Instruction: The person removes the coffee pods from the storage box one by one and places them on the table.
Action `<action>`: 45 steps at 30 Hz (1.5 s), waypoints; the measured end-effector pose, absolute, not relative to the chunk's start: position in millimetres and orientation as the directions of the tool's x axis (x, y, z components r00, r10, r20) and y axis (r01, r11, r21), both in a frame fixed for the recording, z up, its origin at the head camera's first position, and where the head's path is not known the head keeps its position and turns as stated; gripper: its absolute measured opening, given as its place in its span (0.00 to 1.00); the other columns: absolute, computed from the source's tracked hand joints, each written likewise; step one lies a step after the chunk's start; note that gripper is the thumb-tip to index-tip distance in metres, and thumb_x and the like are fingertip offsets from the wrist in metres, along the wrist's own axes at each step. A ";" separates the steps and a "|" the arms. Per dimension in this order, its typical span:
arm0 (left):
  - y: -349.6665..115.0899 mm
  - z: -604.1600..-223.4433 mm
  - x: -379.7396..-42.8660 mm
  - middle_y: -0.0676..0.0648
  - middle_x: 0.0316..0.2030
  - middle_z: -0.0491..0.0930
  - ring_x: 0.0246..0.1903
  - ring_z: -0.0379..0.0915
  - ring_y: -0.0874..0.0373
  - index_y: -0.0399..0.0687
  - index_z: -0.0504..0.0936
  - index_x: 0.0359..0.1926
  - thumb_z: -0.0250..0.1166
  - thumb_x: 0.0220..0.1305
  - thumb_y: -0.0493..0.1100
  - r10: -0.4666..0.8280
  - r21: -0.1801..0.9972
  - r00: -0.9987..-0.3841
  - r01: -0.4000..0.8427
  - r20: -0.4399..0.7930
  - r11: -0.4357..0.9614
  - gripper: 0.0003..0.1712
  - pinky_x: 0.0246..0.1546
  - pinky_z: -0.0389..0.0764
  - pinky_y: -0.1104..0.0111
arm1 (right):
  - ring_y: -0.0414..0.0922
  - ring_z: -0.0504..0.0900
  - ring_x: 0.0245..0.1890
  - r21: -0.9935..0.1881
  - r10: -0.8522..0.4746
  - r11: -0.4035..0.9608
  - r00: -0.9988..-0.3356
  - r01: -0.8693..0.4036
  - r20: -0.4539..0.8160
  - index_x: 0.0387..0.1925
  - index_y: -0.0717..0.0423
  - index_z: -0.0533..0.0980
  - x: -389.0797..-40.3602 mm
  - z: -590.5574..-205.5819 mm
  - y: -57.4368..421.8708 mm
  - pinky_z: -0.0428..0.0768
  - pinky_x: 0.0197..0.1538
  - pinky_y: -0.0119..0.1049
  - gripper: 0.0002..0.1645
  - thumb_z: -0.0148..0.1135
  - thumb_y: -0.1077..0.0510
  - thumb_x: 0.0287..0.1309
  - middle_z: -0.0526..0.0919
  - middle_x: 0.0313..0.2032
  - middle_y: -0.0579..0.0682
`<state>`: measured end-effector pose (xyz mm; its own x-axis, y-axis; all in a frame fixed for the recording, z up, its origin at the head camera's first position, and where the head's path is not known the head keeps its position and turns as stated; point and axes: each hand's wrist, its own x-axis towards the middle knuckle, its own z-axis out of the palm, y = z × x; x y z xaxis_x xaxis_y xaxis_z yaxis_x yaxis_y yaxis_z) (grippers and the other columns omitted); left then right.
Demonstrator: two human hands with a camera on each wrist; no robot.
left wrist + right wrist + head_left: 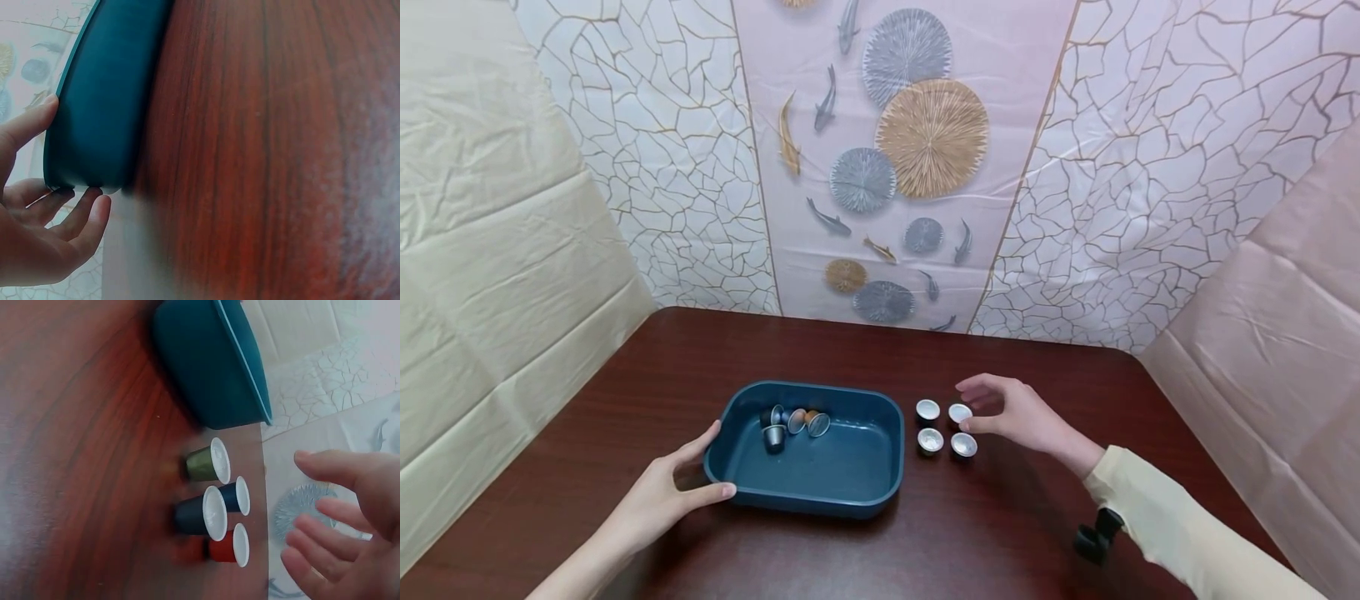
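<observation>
A dark blue rectangular tray (820,502) stands on the table, and my left hand (658,492) holds its left end, thumb at the near corner and fingers along the end wall. Inside, several coffee capsules (773,437) lie together toward the back left. To the tray's right, more coffee capsules stand with silver lids up; the right wrist view shows a green one (201,465), two dark blue ones (190,515) and a red one (222,549). Over the right-hand ones hovers my right hand (1011,412), thumb and fingers apart with nothing between them.
The dark red-brown wooden table (1000,533) ends at a patterned cloth backdrop (880,250). Pale cloth walls rise on the left (505,292) and right (1262,317). A small black device (1093,537) hangs beneath the right wrist.
</observation>
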<state>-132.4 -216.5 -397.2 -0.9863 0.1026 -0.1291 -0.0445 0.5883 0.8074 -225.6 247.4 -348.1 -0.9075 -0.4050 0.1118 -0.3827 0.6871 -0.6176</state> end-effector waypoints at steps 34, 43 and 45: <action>-217.6 -397.9 -131.1 0.32 0.68 0.68 0.63 0.73 0.40 0.52 0.53 0.78 0.73 0.58 0.53 0.113 0.823 -0.990 -0.004 -0.083 0.568 0.53 0.58 0.78 0.50 | 0.51 0.81 0.55 -0.602 -0.725 0.529 -0.687 -0.598 0.046 0.61 0.47 0.74 -274.3 -296.8 132.8 0.82 0.55 0.45 0.31 0.72 0.51 0.55 0.83 0.55 0.49; -216.8 -398.0 -131.4 0.32 0.69 0.66 0.63 0.73 0.40 0.53 0.54 0.77 0.73 0.57 0.53 0.103 0.834 -0.989 -0.032 -0.106 0.551 0.53 0.55 0.80 0.53 | 0.46 0.80 0.56 -0.610 -0.767 0.481 -0.640 -0.630 0.055 0.63 0.44 0.73 -283.1 -294.0 107.5 0.82 0.55 0.40 0.32 0.72 0.49 0.56 0.82 0.57 0.50; -216.5 -397.4 -131.6 0.32 0.69 0.67 0.63 0.73 0.40 0.54 0.54 0.77 0.73 0.57 0.53 0.098 0.835 -0.989 -0.040 -0.112 0.549 0.53 0.55 0.81 0.54 | 0.46 0.80 0.56 -0.610 -0.778 0.469 -0.626 -0.639 0.059 0.63 0.44 0.73 -285.0 -293.8 101.9 0.81 0.55 0.39 0.32 0.71 0.50 0.57 0.82 0.57 0.49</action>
